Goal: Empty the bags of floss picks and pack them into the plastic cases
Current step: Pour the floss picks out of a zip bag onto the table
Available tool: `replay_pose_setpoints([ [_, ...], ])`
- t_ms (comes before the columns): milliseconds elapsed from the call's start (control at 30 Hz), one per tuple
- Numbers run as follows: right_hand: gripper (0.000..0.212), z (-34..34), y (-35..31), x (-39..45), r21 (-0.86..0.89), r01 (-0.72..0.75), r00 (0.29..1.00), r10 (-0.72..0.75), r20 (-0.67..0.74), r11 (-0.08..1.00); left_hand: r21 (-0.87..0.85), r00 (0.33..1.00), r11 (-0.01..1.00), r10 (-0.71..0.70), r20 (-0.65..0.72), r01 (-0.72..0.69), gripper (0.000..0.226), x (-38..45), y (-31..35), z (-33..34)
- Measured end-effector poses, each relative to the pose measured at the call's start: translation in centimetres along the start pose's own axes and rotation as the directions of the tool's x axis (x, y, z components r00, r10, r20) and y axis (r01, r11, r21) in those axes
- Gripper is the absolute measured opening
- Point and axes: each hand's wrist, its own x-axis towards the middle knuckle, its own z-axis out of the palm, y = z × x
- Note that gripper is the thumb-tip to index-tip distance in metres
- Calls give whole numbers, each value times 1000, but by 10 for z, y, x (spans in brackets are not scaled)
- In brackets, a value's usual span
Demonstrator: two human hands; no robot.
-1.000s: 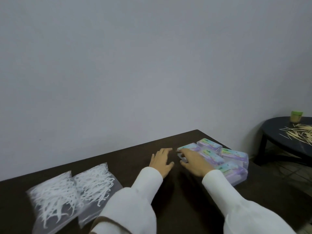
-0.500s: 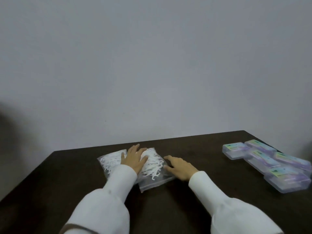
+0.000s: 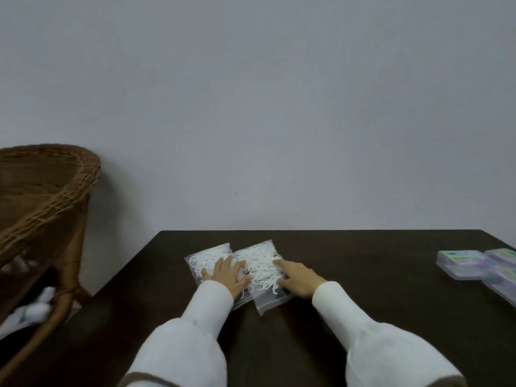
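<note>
Two clear bags of white floss picks lie side by side on the dark table (image 3: 363,275). My left hand (image 3: 227,276) rests flat on the left bag (image 3: 205,256), fingers spread. My right hand (image 3: 300,277) lies with straight fingers on the right edge of the right bag (image 3: 259,263). Several clear plastic cases (image 3: 460,262) with coloured labels sit at the table's far right, partly cut off by the frame edge. Both sleeves are white.
A brown wicker chair (image 3: 47,208) stands left of the table, with something white on its seat. A plain grey wall runs right behind the table's far edge. Bare table surface lies between the bags and the cases.
My view has swung left from the cases to the bags. Both hands left the cases, moved onto the bags, and the right hand now touches the right bag.
</note>
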Motion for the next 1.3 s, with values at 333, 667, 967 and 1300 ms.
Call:
replay_pose_setpoints([
  [333,57,36,-84,43,-156,168,985,-160,64,973,-45,965,968,-250,-82,247,62,-27,-80,0],
  [667,66,49,-100,56,-265,38,996,-56,-62,964,51,919,976,-181,-351,211,43,-30,-91,0],
  [967,24,31,-71,52,-20,-64,987,60,-146,998,-19,899,999,-33,-437,28,29,-18,-58,1],
  [1300,31,-22,-4,26,552,53,906,193,-377,832,-240,888,946,92,-451,-220,35,-5,15,-2],
])
